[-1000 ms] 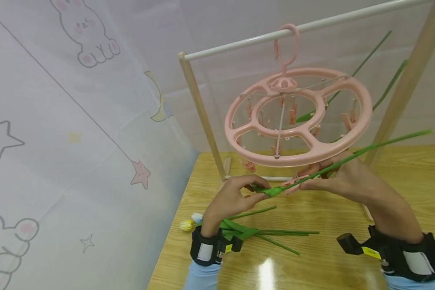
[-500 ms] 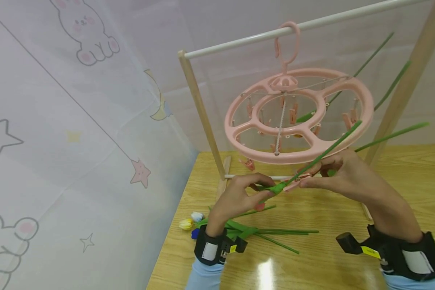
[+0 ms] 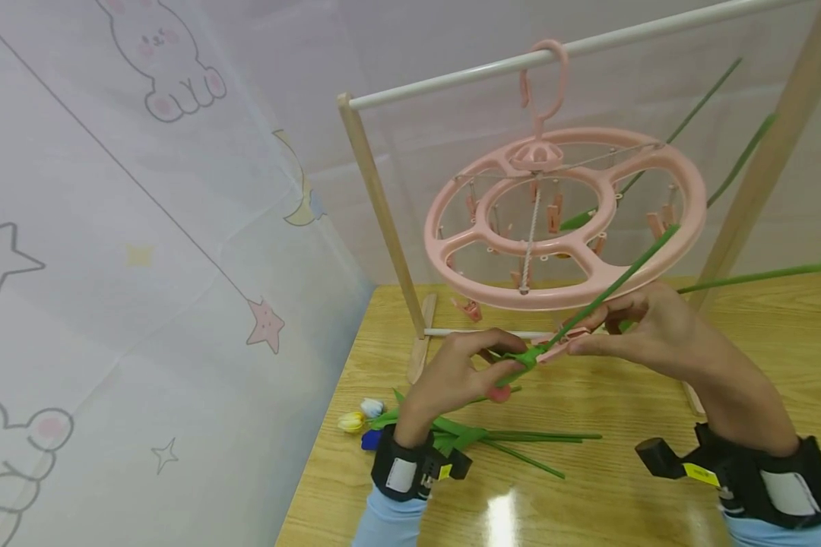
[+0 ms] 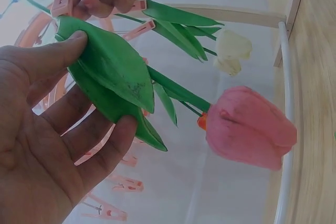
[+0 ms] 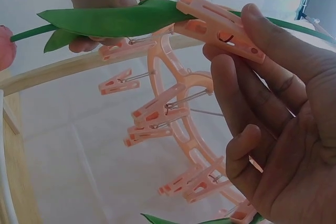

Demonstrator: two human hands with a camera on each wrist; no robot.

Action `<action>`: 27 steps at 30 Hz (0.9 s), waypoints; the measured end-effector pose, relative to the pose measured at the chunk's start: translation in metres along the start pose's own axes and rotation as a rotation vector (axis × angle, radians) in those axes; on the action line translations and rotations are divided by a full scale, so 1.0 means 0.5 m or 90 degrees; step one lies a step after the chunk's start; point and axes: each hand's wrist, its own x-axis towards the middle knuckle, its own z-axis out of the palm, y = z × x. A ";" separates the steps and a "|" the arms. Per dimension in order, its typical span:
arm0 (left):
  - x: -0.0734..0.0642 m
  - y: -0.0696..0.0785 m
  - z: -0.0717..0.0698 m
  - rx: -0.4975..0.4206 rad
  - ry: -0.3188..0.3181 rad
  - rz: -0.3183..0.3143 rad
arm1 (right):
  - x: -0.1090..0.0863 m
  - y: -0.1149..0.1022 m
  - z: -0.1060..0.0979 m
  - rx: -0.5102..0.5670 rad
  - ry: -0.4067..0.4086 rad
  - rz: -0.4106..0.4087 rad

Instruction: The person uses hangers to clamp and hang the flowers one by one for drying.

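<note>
My left hand (image 3: 454, 372) pinches an artificial pink tulip (image 4: 249, 127) by its green leaves (image 4: 113, 64), close to where they join the stem. In the left wrist view the bloom hangs beyond my fingers. My right hand (image 3: 657, 334) squeezes the tail end of a pink clothespin (image 5: 226, 30) between thumb and forefinger. The clothespin's other end lies over the leaf base; whether it is clamped there I cannot tell. This pin belongs to a round pink clip hanger (image 3: 561, 298), just above my hands.
A white rod (image 3: 451, 80) on wooden posts carries the hanger. Other clothespins (image 5: 157, 108) dangle around it, and a white tulip (image 4: 233, 48) hangs there. On the table lie tulips with a yellow bloom (image 3: 350, 422), a pale bloom (image 3: 372, 409) and a blue bloom (image 3: 372, 440).
My left hand has shifted slightly right, bringing the leaf base to the clothespin. The tulip's stem has swung up, across the hanger's front rim. My right hand has stayed nearly still.
</note>
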 end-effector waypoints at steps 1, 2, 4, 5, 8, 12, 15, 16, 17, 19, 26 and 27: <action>0.000 0.000 0.001 -0.001 0.000 0.000 | -0.001 0.001 0.000 0.000 0.000 0.000; 0.001 0.000 0.002 -0.001 -0.001 -0.001 | -0.002 0.000 0.001 -0.005 0.001 0.006; 0.001 0.000 0.004 -0.003 -0.001 -0.002 | -0.005 -0.004 0.000 -0.020 0.002 0.039; 0.002 0.000 0.005 -0.004 -0.001 -0.002 | -0.007 -0.007 -0.001 -0.026 0.003 0.060; 0.004 0.002 0.007 -0.006 -0.001 -0.002 | -0.009 -0.013 -0.003 -0.035 -0.009 0.092; 0.005 0.005 0.008 0.000 -0.003 -0.007 | -0.005 -0.012 -0.006 -0.023 -0.030 0.063; 0.003 0.007 0.006 0.026 -0.005 -0.012 | -0.003 -0.012 -0.007 -0.022 -0.045 0.061; 0.003 0.007 0.005 0.038 -0.005 -0.014 | -0.002 -0.012 -0.007 -0.023 -0.051 0.064; 0.002 0.008 0.003 0.049 -0.003 -0.017 | -0.002 -0.013 -0.008 -0.024 -0.057 0.070; 0.000 0.009 -0.001 0.068 0.006 -0.028 | -0.003 -0.015 -0.009 -0.030 -0.063 0.079; -0.007 0.009 -0.019 0.070 0.116 -0.093 | -0.007 -0.018 -0.020 -0.027 -0.069 0.056; -0.009 0.009 -0.024 0.065 0.136 -0.095 | -0.007 -0.020 -0.020 -0.024 -0.070 0.050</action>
